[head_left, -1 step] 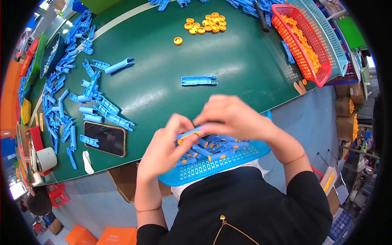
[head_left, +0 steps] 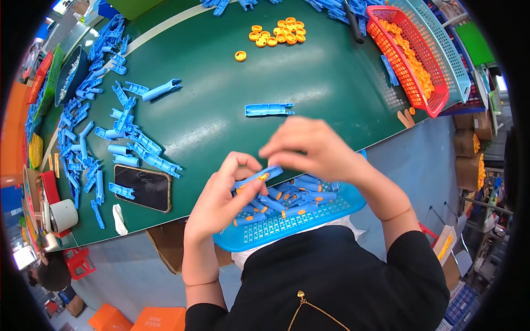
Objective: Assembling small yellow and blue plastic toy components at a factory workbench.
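My left hand point(head_left: 218, 196) grips a slim blue plastic casing point(head_left: 273, 171) with an orange-yellow part showing on its side. The thumb presses near that part. Just above the casing's far end, my right hand point(head_left: 314, 148) hovers, fingers bent and a little apart, with nothing visible in them. Below both hands a blue plastic basket point(head_left: 287, 227) holds several finished-looking blue casings point(head_left: 319, 196) with orange spots. On the green table ahead lies a single open blue half-shell point(head_left: 269, 109). Farther off sits a group of small round orange caps point(head_left: 281, 36), with one orange cap point(head_left: 240, 56) apart from them.
Loose blue shells point(head_left: 144, 144) are heaped along the table's left side. A dark phone point(head_left: 148, 190) lies there, a shell on it, beside a crumpled white scrap point(head_left: 118, 219). At the right edge stands a red basket point(head_left: 381, 52) of orange parts; a black-handled tool point(head_left: 354, 23) lies nearby.
My right hand has lifted slightly up and away from the casing, uncovering its far end. The left hand keeps its hold, almost in place.
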{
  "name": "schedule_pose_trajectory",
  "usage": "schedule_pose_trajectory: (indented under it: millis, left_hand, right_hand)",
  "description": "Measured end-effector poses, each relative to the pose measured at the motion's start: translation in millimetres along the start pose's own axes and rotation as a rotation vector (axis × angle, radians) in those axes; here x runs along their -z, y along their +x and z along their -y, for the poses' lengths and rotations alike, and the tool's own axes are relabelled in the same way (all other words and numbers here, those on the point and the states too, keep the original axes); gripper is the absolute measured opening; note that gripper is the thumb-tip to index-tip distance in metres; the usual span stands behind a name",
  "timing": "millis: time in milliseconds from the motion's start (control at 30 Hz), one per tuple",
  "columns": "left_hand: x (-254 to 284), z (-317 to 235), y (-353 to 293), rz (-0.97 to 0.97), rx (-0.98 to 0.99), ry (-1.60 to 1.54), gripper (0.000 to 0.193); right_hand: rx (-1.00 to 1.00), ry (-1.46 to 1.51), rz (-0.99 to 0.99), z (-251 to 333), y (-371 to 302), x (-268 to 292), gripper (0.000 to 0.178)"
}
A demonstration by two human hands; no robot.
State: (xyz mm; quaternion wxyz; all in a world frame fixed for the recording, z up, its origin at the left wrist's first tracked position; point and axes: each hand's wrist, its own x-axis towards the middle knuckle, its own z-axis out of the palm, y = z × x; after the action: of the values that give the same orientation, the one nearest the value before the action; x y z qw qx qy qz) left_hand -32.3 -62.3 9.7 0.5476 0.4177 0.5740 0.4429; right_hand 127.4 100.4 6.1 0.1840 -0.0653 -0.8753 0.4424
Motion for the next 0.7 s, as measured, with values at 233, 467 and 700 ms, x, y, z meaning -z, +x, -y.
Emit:
schedule_pose_trajectory:
  millis: [233,467,700]
  left_hand:
    - [-19.8,9.2,23.3,-0.003,-0.056,-0.623,0.038]
    - [-38.4,7.3,50.1,-0.265,-0.191,-0.922,0.032]
    - [-53.1,14.4,56.8,-0.34,-0.278,-0.786,0.03]
  right_hand:
    - [-0.057,-0.488,-0.256,-29.1,4.5,-4.2,0.022]
    - [-0.144,-0.537,-0.441,-30.2,-27.8,4.7,0.029]
    - [-0.269,0.26,-0.488,9.1,-32.6,-1.3,0.034]
